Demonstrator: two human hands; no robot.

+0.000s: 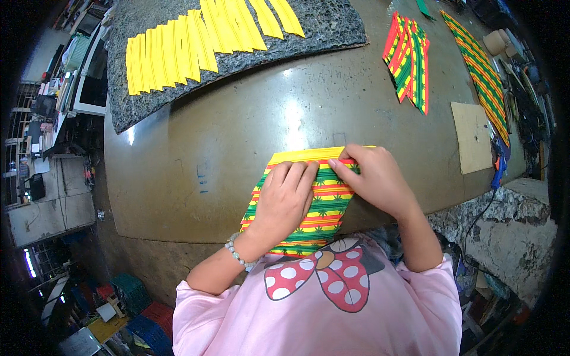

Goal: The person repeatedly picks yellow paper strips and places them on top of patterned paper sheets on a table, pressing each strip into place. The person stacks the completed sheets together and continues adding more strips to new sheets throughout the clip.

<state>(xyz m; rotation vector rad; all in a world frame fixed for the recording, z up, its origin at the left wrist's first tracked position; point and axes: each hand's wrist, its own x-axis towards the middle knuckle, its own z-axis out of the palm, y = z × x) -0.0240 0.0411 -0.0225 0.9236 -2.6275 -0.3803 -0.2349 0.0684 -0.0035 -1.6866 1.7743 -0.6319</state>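
Pink shirt [332,320] nearest, along worktop's [237,118] near edge. Left to right: green basket [127,293] off worktop's left edge, contents unclear; yellow strips [166,56] on grey slab [279,56], far-left corner; left hand [285,199] laid flat on striped cloth [326,207], mid near edge. 1 yellow strip [309,155] along cloth's far side, long axis left-right. Right hand [377,178] nearer strip's right end, thumb-finger gap narrow; can't tell layers pinched. Patterned strips [408,62] toward far-right corner.

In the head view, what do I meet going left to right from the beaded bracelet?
Beaded bracelet → left hand on the striped piece → right hand at its far edge → tan card → blue tool.
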